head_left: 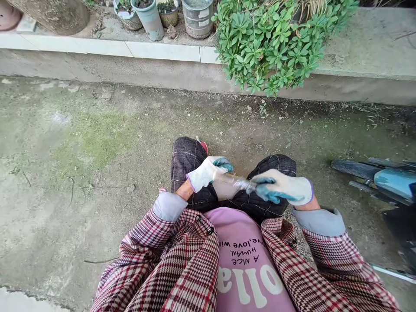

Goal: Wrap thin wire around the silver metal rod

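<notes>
Both my hands wear white work gloves with teal-coated fingers. My left hand (208, 172) and my right hand (282, 188) hover over my knees in dark checked trousers. Between them runs a thin, blurred, greyish strip or stick (233, 181). The fingers of each hand are curled around one end of it. What the strip is made of is unclear from the motion blur. A plaid jacket and pink printed top fill the lower middle of the view.
Bare mossy concrete ground (91, 143) spreads to the left. A raised ledge (162, 52) at the back carries several plant pots (149, 17) and a bushy green plant (276, 43). A blue vehicle part with a wheel (386, 177) stands at the right.
</notes>
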The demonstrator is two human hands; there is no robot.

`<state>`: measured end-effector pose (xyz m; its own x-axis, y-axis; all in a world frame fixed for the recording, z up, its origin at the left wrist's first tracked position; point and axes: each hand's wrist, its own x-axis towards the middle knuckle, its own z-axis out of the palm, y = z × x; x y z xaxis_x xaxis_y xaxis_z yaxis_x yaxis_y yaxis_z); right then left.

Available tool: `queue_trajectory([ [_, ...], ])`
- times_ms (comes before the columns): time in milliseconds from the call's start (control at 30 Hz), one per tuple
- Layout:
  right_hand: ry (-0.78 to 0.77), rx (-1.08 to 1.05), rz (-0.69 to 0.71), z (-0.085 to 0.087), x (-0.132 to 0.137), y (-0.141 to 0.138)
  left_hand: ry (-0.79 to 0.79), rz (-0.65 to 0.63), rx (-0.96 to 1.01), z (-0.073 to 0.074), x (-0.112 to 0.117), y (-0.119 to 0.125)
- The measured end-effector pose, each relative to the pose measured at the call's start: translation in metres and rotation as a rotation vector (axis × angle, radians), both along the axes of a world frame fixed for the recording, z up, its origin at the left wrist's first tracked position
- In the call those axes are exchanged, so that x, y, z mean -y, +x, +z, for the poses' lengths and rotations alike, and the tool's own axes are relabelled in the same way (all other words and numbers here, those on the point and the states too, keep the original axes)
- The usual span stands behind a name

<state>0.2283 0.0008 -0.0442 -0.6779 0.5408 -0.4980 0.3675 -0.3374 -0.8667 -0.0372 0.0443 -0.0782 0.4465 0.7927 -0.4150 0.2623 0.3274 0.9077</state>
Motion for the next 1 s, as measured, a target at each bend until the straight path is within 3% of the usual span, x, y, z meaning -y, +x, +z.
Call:
queue_trajectory([
  [33,0.038,0.050,0.106,-0.001,0.000,0.000,0.047,-0.023,-0.018,-0.002,-0.001,-0.001],
  [100,0.182,0.198,0.178,-0.008,0.000,0.001,0.143,-0.086,-0.078,-0.005,-0.002,-0.002],
  [233,0.522,0.704,0.124,-0.025,0.000,0.003,0.174,-0.137,-0.155,-0.007,0.004,0.002],
  [333,0.617,0.780,-0.027,-0.033,-0.003,0.002,0.021,-0.086,-0.112,-0.003,0.011,0.008],
  [400,0.590,0.697,-0.156,-0.035,-0.004,0.000,-0.087,-0.049,-0.061,-0.001,0.014,0.010],
  [533,0.384,0.506,-0.386,-0.038,-0.005,-0.001,-0.176,0.031,0.017,-0.006,0.012,0.008],
  [667,0.333,0.488,-0.459,-0.041,-0.006,0.006,0.027,0.052,-0.041,-0.024,0.006,0.003],
  [733,0.315,0.469,-0.535,-0.040,-0.006,0.008,0.137,0.018,-0.089,-0.032,0.005,0.002],
  [833,0.180,0.307,-0.649,-0.031,-0.003,0.006,0.184,-0.065,-0.136,-0.038,0.008,0.002],
  [900,0.078,0.161,-0.585,-0.022,0.000,0.003,0.176,-0.132,-0.133,-0.038,0.010,0.003],
  [1000,-0.021,0.041,-0.189,-0.015,0.004,-0.001,0.185,-0.245,-0.108,-0.036,0.009,0.002],
])
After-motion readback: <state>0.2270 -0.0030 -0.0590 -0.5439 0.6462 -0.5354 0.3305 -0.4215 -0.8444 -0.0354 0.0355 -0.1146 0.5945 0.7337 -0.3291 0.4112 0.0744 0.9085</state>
